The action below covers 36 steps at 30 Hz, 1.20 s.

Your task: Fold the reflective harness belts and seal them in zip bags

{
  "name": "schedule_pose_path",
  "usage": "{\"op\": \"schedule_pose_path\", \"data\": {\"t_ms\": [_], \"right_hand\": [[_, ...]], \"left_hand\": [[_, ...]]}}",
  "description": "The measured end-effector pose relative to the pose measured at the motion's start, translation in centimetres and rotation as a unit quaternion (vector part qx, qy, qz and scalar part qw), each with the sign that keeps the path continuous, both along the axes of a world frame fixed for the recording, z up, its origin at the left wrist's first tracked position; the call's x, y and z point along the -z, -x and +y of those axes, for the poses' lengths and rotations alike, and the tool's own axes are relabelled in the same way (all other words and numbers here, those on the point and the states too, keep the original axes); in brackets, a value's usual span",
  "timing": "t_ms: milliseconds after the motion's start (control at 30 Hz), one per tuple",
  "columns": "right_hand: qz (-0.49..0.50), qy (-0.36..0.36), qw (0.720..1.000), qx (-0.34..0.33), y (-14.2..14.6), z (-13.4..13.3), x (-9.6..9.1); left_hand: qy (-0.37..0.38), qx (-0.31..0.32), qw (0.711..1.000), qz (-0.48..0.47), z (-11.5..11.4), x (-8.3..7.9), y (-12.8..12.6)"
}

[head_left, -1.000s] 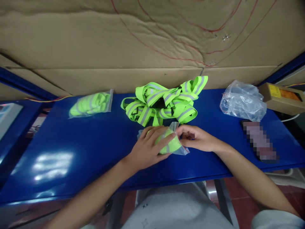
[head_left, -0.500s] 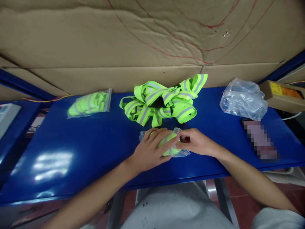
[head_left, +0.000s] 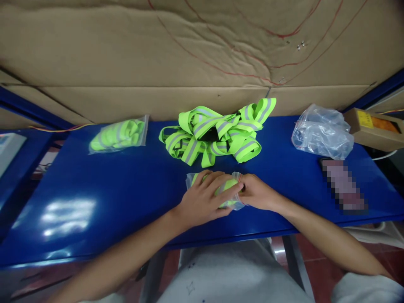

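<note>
A small clear zip bag stuffed with neon green reflective strap lies on the blue table near its front edge. My left hand lies on top of the bag with its fingers spread over it, pressing it down. My right hand pinches the bag's right end, at the red zip line, fingers closed together. Just behind the bag lies a loose heap of green straps with grey stripes.
A filled bag of green strap lies at the back left. A bundle of empty clear bags sits at the back right, beside a cardboard box. A blurred-out flat object lies right of my hands. Cardboard sheets line the back.
My right hand has closed in on the bag's right end, and the bag's open flap has been pressed flatter. My left hand has stayed on top of it.
</note>
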State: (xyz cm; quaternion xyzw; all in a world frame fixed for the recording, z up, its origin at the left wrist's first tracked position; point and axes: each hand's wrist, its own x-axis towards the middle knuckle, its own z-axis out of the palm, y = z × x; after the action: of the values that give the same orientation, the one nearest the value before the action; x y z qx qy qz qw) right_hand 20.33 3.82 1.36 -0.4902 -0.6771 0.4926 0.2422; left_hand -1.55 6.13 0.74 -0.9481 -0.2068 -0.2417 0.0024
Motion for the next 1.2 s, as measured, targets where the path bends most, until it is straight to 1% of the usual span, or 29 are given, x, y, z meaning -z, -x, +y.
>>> {"op": "schedule_pose_path", "data": {"t_ms": [133,200,233,300,367,400,433,500,567,600,667,733,800,900,967,1067,1200], "right_hand": [[0.126,0.065,0.989,0.048,1.1,0.2,0.7],[0.130,0.059,0.988,0.057,1.0,0.3,0.7],[0.102,0.039,0.992,0.063,0.8,0.3,0.6],[0.003,-0.020,0.997,0.069,0.4,0.3,0.2],[-0.099,-0.075,0.990,0.063,0.0,0.2,-0.2],[-0.129,-0.090,0.986,0.059,0.0,0.2,-0.3],[-0.138,-0.094,0.984,0.058,0.1,0.2,-0.3],[-0.099,-0.062,0.991,0.073,0.5,0.4,-0.2],[-0.002,0.007,0.997,0.079,0.9,0.6,0.0],[0.051,0.037,0.995,0.078,1.1,0.7,0.0],[0.125,0.068,0.987,0.074,1.4,0.9,-0.2],[0.158,0.066,0.982,0.084,1.4,0.9,-0.5],[0.170,0.062,0.978,0.103,1.2,0.9,-0.9],[0.165,0.073,0.973,0.142,0.5,1.1,-1.2],[0.158,0.079,0.967,0.182,-0.3,1.3,-1.4],[0.170,0.057,0.950,0.256,-2.3,2.0,-2.1],[0.238,0.001,0.912,0.333,-6.6,3.0,-3.9]], "left_hand": [[0.013,-0.033,0.999,-0.015,0.0,0.0,-0.3],[0.024,-0.047,0.999,-0.005,0.0,-0.1,-0.3],[0.030,-0.057,0.998,0.004,0.1,-0.2,-0.3],[0.043,-0.077,0.996,0.017,0.1,-0.2,-0.3],[0.050,-0.085,0.995,0.013,0.0,0.0,-0.4],[0.050,-0.083,0.995,0.006,0.0,0.2,-0.4],[0.045,-0.079,0.996,-0.005,0.0,0.3,-0.5],[0.039,-0.076,0.996,-0.030,-0.1,0.6,-0.7],[0.042,-0.083,0.994,-0.052,-0.1,0.5,-0.9],[0.044,-0.086,0.994,-0.058,-0.1,0.4,-1.0],[0.051,-0.088,0.994,-0.047,-0.1,-0.1,-1.1],[0.060,-0.088,0.994,-0.016,0.1,-0.5,-1.1],[0.064,-0.093,0.994,0.006,0.2,-0.8,-0.9],[0.060,-0.114,0.992,0.015,0.7,-0.7,-0.6],[0.062,-0.138,0.988,0.020,1.1,-0.5,-0.2],[0.073,-0.170,0.983,0.015,1.8,0.0,0.4],[0.087,-0.196,0.977,0.004,2.7,0.0,1.3]]}}
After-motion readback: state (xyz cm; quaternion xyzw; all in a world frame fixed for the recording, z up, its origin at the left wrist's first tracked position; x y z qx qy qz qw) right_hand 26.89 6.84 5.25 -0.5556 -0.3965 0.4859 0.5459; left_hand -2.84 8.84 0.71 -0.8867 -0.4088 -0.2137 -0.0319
